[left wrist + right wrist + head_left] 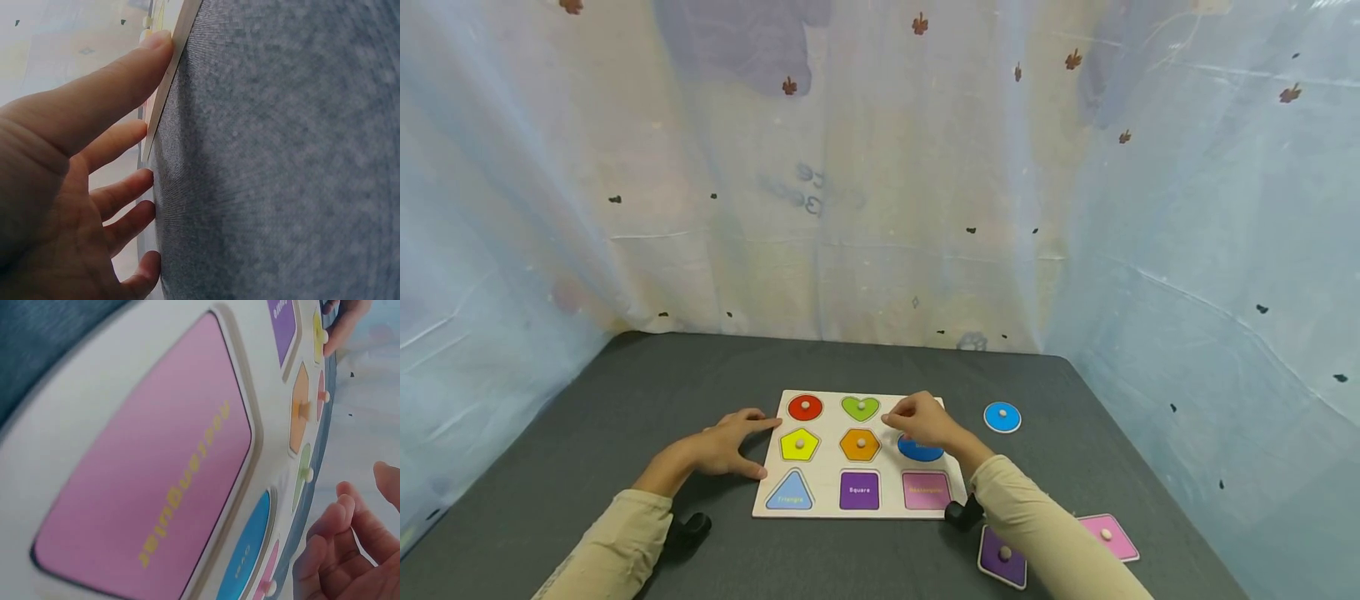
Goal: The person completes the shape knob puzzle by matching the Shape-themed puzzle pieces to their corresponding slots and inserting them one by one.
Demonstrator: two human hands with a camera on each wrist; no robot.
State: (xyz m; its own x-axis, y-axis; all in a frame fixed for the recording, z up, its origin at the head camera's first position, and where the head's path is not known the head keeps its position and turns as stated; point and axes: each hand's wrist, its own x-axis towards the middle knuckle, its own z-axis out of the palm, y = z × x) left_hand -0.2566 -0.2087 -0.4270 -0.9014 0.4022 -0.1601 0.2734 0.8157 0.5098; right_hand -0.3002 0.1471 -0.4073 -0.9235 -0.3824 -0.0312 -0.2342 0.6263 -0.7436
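A pale wooden puzzle board [826, 492] lies on the dark table. My left hand [726, 446] touches its left edge with spread thumb and index finger. Above its upper right part hovers my right hand [925, 421], fingers loosely bent, thumb apart, nothing held. Knobbed pieces sit in the board: a red circle [805, 407], a green heart [860, 409], a yellow pentagon [799, 445] and an orange hexagon [860, 445]. In the right wrist view, a pink knobbed piece [267, 581] sits beyond the bare blue oval recess [245, 556]. Triangle, square and rectangle recesses show their printed names.
A blue oval piece [1002, 417] lies right of the board. Nearer, beside my right forearm, are a purple square piece [1000, 567] and a partly covered pink rectangle piece [1111, 537]. Printed curtains [880, 208] hang behind the grey-black table [730, 367].
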